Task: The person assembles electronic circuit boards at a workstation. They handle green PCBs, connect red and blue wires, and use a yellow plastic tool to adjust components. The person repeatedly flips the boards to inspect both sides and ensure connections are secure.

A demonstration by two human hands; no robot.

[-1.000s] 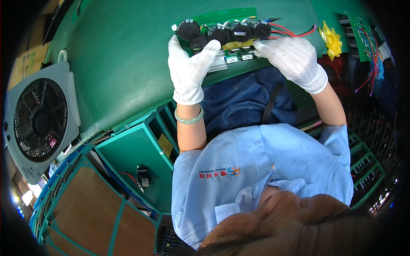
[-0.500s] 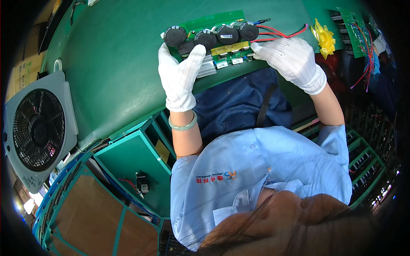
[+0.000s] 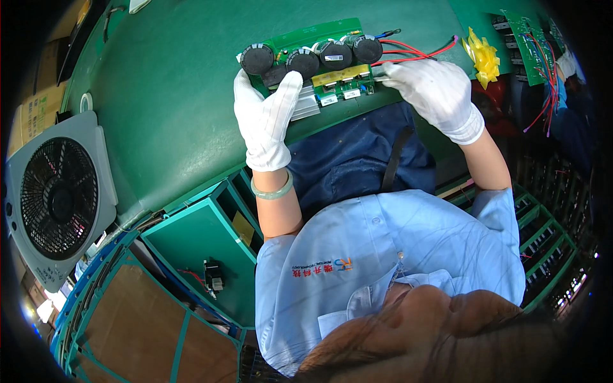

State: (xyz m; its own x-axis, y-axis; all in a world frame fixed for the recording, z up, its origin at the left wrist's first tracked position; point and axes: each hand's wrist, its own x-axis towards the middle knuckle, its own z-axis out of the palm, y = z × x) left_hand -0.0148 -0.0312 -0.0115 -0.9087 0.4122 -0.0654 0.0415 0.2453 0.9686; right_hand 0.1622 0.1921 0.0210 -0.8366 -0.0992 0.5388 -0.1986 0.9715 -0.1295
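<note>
A green circuit board (image 3: 319,32) lies on the green bench, carrying several black round capacitors (image 3: 334,56), a yellow-wrapped strip (image 3: 341,75) and a silver finned heat sink (image 3: 305,104). My left hand (image 3: 267,121), in a white glove, grips its left end, thumb over the near side by the heat sink. The gloved right hand (image 3: 437,99) is closed just off the board's right end, fingertips pinched together. Whatever may be in that pinch is too small to make out. Red wires (image 3: 415,51) run from the board's right end past the right hand's far side.
To the right sit a crumpled yellow bundle (image 3: 482,57) and another green board (image 3: 533,54) with hanging wires, near another person's blue sleeve (image 3: 562,92). A grey box fan (image 3: 60,198) stands at the left. Below it is a green cabinet (image 3: 191,242) with a small black part (image 3: 213,276).
My right hand has drawn slightly away from the board's right end, its fingers more curled. The board and my left hand have shifted a little to the left.
</note>
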